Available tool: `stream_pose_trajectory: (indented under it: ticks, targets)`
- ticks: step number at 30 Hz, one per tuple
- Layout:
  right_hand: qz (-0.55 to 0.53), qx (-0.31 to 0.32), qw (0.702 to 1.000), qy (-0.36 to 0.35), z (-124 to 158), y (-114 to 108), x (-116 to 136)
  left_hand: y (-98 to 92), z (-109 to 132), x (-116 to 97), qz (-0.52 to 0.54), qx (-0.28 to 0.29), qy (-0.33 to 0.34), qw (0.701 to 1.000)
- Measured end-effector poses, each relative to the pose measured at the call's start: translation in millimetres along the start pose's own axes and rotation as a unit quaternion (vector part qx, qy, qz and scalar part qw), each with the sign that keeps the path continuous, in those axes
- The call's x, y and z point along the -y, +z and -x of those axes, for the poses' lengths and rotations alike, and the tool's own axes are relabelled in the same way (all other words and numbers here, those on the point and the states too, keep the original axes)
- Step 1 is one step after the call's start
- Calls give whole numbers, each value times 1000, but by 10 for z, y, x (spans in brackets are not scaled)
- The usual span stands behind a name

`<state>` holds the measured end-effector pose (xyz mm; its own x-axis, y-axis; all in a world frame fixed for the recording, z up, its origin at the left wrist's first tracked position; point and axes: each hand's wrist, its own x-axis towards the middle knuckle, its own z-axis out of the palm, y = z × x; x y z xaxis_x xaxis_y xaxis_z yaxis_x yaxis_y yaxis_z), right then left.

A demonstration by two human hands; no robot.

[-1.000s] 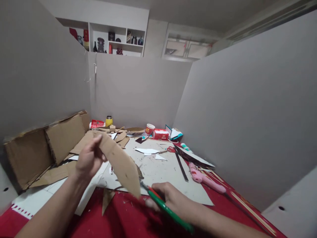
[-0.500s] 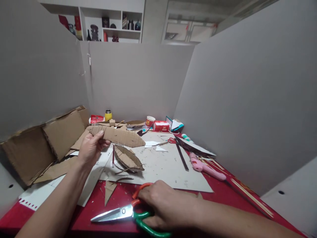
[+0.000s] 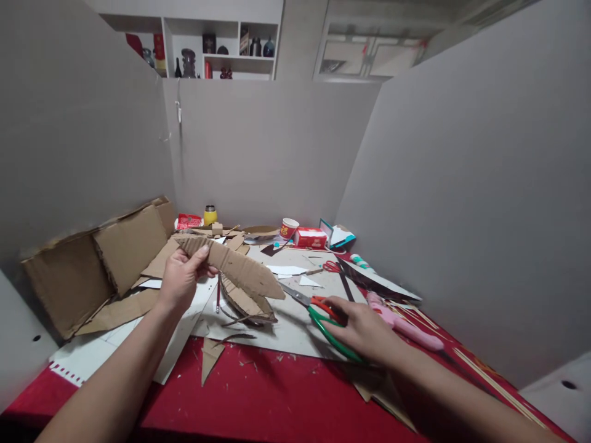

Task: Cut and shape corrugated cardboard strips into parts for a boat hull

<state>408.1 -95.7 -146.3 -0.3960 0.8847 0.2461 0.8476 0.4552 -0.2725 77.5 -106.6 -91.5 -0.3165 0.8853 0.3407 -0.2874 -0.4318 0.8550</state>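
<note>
Between thumb and fingers, my left hand (image 3: 187, 274) pinches the left end of a long, pointed cardboard strip (image 3: 244, 267). My right hand (image 3: 362, 326) is wrapped round the red and green handles of the scissors (image 3: 330, 326). Their blades point left, with the tips at the strip's right end; whether they touch it I cannot tell. Below the strip lies a boat-shaped cardboard piece (image 3: 247, 301), partly covered by it. A dark red pencil (image 3: 218, 294) is on the paper just left of that piece.
Folded cardboard (image 3: 64, 280) leans at the left. A pink glue gun (image 3: 406, 323) and wooden sticks (image 3: 494, 381) lie at the right. Behind are a yellow jar (image 3: 210, 215), a paper cup (image 3: 289, 228), a red tissue pack (image 3: 311, 237) and small red scissors (image 3: 331, 266). Scraps litter the grey board (image 3: 295, 332).
My right hand has raised the scissors from the front edge up to the strip's right end. The strip now slants down to the right. The view has shifted slightly left.
</note>
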Motion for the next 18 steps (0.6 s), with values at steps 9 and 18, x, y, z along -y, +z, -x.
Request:
stream_pose_trajectory:
  ticks: [9,18]
  targets:
    - [57,-6,998,36,-190,13,-76,-46,-71,74,-17,-31,19,999]
    - [-162,83,981,-67,-381,39,452,-43,-66,86,-26,-30,31,999]
